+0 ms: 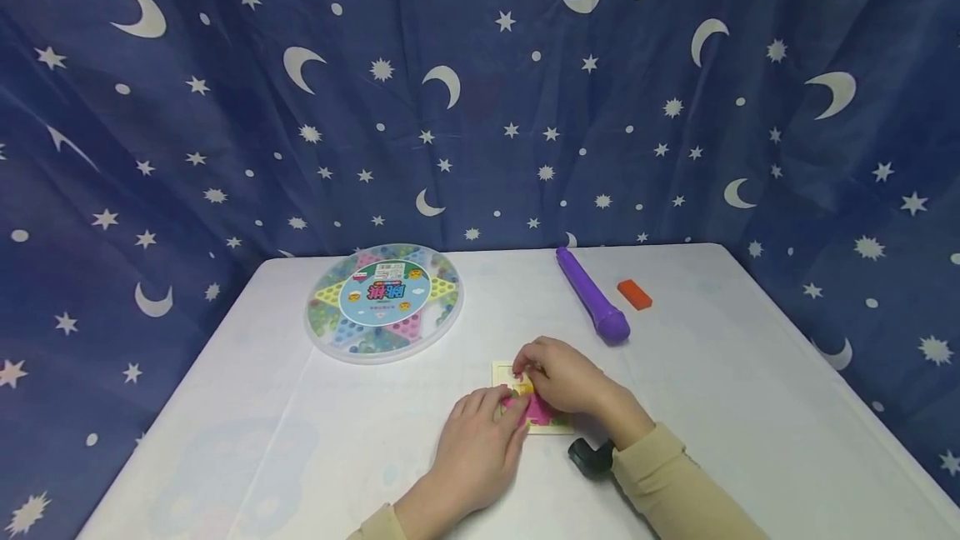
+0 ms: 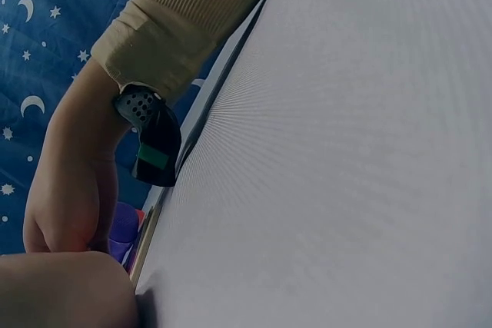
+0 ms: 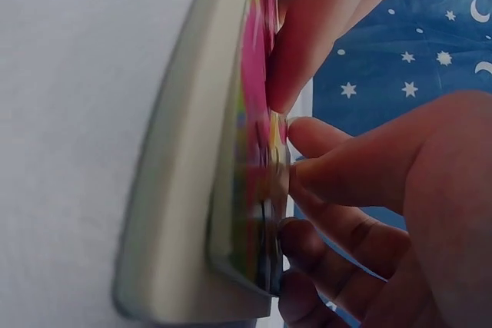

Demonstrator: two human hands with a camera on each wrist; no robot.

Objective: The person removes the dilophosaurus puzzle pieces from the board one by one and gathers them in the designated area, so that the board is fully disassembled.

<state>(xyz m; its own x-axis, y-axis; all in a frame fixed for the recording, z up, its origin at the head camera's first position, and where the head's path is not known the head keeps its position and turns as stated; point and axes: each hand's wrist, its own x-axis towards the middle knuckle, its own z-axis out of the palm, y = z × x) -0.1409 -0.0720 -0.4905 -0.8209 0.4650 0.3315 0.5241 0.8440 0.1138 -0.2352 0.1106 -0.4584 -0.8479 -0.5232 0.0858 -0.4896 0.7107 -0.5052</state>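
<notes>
A small jigsaw puzzle point(image 1: 538, 411) in a cream frame, with a pink and green picture, lies on the white table. My left hand point(image 1: 474, 442) rests its extended fingers on the puzzle's left part. From the upper right, my right hand point(image 1: 567, 375) reaches over it, thumb and fingertips pinching a small puzzle piece at the picture's surface. Close up in the right wrist view, the picture layer point(image 3: 252, 74) stands above the thick pale frame point(image 3: 181, 190). The piece itself is mostly hidden by the fingers.
Beyond the hands lie a purple toy microphone point(image 1: 592, 294) and an orange-red block point(image 1: 634, 294). A round Chinese checkers set point(image 1: 384, 302) is at the back left. A black wrist device point(image 1: 591, 457) sits by the right cuff. A starry blue curtain point(image 1: 480, 107) hangs behind.
</notes>
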